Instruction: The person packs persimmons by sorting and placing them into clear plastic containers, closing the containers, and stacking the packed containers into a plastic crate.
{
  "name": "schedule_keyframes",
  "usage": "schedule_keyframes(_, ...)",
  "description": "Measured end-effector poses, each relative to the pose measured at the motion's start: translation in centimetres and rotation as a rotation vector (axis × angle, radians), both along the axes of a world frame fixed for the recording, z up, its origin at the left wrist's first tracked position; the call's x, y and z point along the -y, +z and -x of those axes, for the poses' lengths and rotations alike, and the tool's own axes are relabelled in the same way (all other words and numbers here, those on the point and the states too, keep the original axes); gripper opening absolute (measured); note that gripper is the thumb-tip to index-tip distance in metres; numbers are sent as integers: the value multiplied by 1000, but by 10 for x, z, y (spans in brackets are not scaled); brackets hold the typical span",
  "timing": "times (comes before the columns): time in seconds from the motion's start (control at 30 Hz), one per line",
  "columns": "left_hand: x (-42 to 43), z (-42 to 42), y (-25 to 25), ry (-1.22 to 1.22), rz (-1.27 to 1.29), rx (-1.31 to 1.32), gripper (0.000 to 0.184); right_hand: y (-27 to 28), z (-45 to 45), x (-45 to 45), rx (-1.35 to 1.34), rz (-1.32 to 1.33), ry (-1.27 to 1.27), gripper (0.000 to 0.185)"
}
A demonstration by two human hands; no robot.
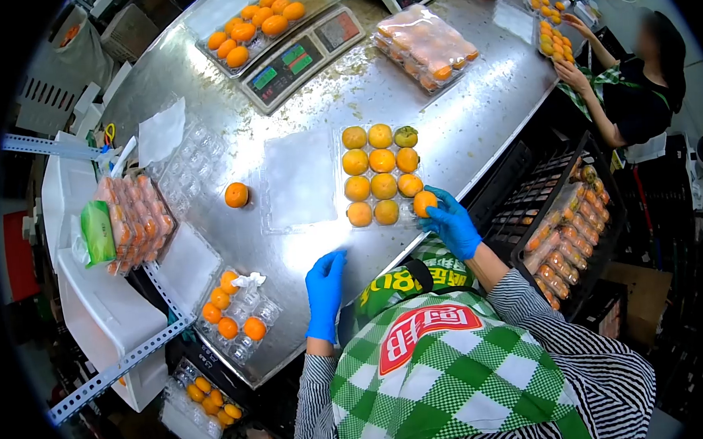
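A clear plastic tray [351, 179] with rows of orange persimmons [382, 161] lies on the metal table, its clear lid [297, 182] folded open to the left. My right hand [453, 224], in a blue glove, has its fingers around a persimmon [425, 204] at the tray's near right corner. Whether that fruit rests fully in its cell, I cannot tell. Over the table's near edge is my left hand [324, 292], also gloved in blue, fingers stretched out and holding nothing. A single persimmon [236, 195] sits left of the lid.
Scales [301, 60] stand at the back, one under a filled tray. A closed pack [425, 47] lies behind my tray. Partly filled trays [241, 315] are at the left, near stacked packs [130, 221]. A black crate [522, 249] of packs stands right. A co-worker [641, 81] handles fruit.
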State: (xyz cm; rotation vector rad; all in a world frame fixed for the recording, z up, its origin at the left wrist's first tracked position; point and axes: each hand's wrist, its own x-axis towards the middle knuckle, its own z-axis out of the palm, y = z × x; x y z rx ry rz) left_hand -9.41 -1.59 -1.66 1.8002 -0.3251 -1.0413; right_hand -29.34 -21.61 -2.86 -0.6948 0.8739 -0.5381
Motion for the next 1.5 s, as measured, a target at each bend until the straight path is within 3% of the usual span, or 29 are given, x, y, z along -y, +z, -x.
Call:
schedule_keyframes(0.2, -5, 5, 1, -7, -42, 18, 26, -13, 0, -11, -230, 283, 108, 53)
schedule_keyframes(0.3, -12, 6, -10, 17, -34, 16, 26, -15, 0, -15, -500, 745, 279, 55)
schedule_keyframes(0.4, -14, 3, -11, 28, -33, 30, 26, -14, -3, -18, -632, 1041, 290, 56)
schedule_keyframes(0.43, -13, -2, -9, 50, -38, -4, 25, -22, -4, -16, -637, 1248, 232, 58)
schedule_keyframes(0.53, -1, -21, 8, 116, -47, 79, 23, -16, -1, -15, -789, 1189, 344, 59)
schedule_keyframes(0.67, 5, -70, -27, 174, 7, 373, 26, -26, -2, -11, -662, 1262, 217, 54)
schedule_keyframes(0.8, 22, -116, -52, 294, -222, 684, 37, -33, 1, -9, -588, 1082, 276, 54)
schedule_keyframes(0.97, 41, -136, -49, 202, -445, 856, 45, -20, 3, -2, -752, 1281, 335, 56)
schedule_keyframes(1.07, 40, -141, -65, 114, -504, 881, 47, -22, 7, 5, -724, 1211, 325, 56)
schedule_keyframes(1.2, 32, -154, -75, 105, -470, 714, 44, -15, 8, 13, -716, 987, 392, 61)
schedule_keyframes(1.3, 34, -150, -46, 226, -271, 668, 29, -5, 5, 23, -712, 705, 458, 62)
schedule_keyframes(1.4, 46, -134, 5, 274, -153, 573, 17, -28, 3, 19, -516, 668, 352, 61)
schedule_keyframes(1.5, 54, -115, 39, 284, -21, 559, 13, -36, -1, 13, -419, 419, 221, 56)
